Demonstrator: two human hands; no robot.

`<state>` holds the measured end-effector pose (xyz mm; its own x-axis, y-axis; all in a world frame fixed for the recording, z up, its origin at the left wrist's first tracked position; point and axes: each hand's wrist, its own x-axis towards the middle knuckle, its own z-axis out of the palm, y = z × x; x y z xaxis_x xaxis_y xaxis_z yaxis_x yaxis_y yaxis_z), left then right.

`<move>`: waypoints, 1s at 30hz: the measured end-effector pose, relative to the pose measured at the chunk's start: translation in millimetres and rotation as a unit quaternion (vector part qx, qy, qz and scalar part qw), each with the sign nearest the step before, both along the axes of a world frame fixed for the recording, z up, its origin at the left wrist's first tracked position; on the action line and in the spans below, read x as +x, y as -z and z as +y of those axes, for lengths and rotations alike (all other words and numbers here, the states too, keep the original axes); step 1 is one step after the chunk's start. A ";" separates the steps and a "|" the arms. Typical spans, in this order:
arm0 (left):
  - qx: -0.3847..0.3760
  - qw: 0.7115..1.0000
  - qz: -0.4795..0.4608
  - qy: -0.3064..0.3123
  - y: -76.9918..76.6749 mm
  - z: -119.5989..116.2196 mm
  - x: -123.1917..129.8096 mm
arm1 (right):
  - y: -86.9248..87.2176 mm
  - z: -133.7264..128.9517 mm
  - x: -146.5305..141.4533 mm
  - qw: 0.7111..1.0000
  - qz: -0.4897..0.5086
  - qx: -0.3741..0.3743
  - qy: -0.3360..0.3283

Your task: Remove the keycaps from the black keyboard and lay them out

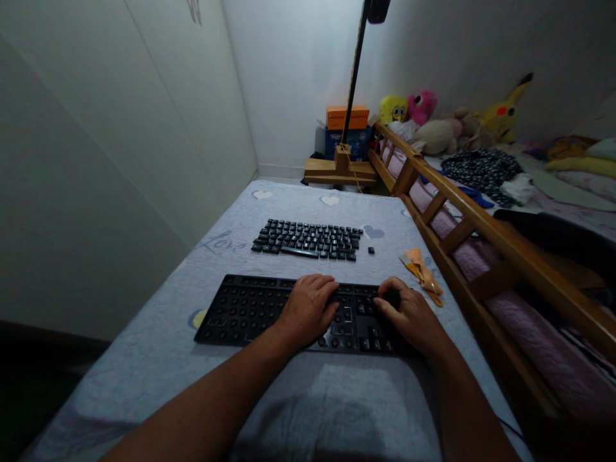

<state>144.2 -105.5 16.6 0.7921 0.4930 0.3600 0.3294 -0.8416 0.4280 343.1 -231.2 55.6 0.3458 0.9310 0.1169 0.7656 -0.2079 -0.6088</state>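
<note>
A black keyboard (pixel 255 308) lies on the patterned bed cover (pixel 308 404). Across its left and middle part the keycaps are off, showing bare round switches; at the right end some caps are still fitted. My left hand (pixel 310 308) rests on the middle of the keyboard, fingers stretched out, holding nothing visible. Over the keys at the right end, my right hand (pixel 409 314) has thumb and index finger curled together in a pinch; what is between them is dark and unclear. Beyond the keyboard, loose black keycaps (pixel 308 239) are laid out in rows, with a single keycap (pixel 371 250) apart on their right.
An orange strap-like item (pixel 423 273) lies near the right edge. Along that side runs a wooden bed rail (pixel 462 199), with plush toys (pixel 437 135) and bedding behind it. A wooden stand (pixel 341 167) with a dark pole is at the far end; a pale wall panel (pixel 120 141) is left.
</note>
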 end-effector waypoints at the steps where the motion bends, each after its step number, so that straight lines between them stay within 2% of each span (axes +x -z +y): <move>1: 0.000 1.000 0.001 -0.001 0.0 -0.1 0.1 | 0.1 -0.4 1.1 1.000 0.003 0.000 -0.004; 5: 0.001 1.000 0.008 -0.002 0.4 -0.1 0.3 | 0.8 -1.1 3.5 1.000 0.014 0.007 -0.016; 10: 0.002 1.000 0.013 0.001 0.5 0.4 0.6 | -0.8 -1.5 1.9 0.999 0.015 -0.020 -0.031; 18: 0.001 1.000 0.018 0.002 -1.2 0.2 0.3 | -0.1 1.0 -1.6 1.000 0.003 0.000 -0.015; 25: 0.005 1.000 0.017 0.003 1.4 0.9 0.8 | -2.1 -0.7 -3.3 0.999 -0.013 0.010 -0.040; 30: 0.001 1.000 0.019 0.005 -0.6 0.6 0.9 | -0.4 -1.8 -1.9 0.999 -0.008 0.015 -0.030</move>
<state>145.2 -104.9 17.2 0.8097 0.4850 0.3302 0.3377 -0.8455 0.4137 341.2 -233.0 56.1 0.2873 0.9462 0.1492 0.7858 -0.1437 -0.6016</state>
